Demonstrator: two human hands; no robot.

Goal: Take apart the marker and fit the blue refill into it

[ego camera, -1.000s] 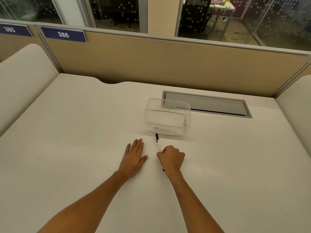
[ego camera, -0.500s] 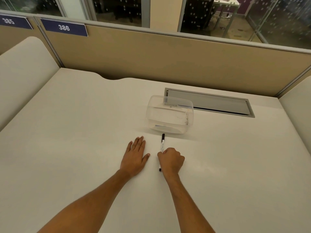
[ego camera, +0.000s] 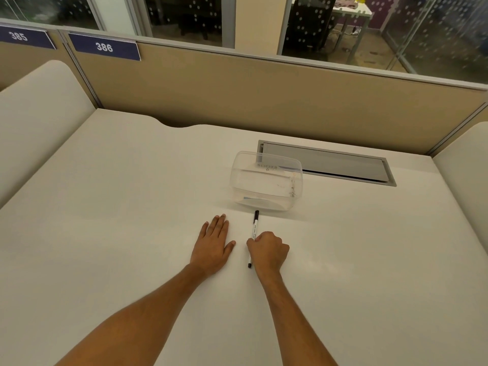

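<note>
White desk (ego camera: 118, 207) fills most of the view, backed by a tan partition (ego camera: 264, 96) with two blue number plates, 385 (ego camera: 23, 37) and 386 (ego camera: 104, 46). Near the middle, the right hand (ego camera: 268, 250) is curled into a fist around a slim white marker (ego camera: 254, 228) with a black cap; the marker lies almost straight away from the person, its capped end pointing to the far side and its dark rear tip sticking out on the near side of the fist. Just to the left, apart from the marker, the left hand (ego camera: 212, 245) lies flat on the desk, palm down, fingers straight and together, holding nothing. Just beyond the cap stands a clear plastic box (ego camera: 266, 179) with a small handwritten label; something pale and bluish lies inside, too faint to identify. Behind the box a grey cable hatch (ego camera: 327, 162) is set into the desk.
</note>
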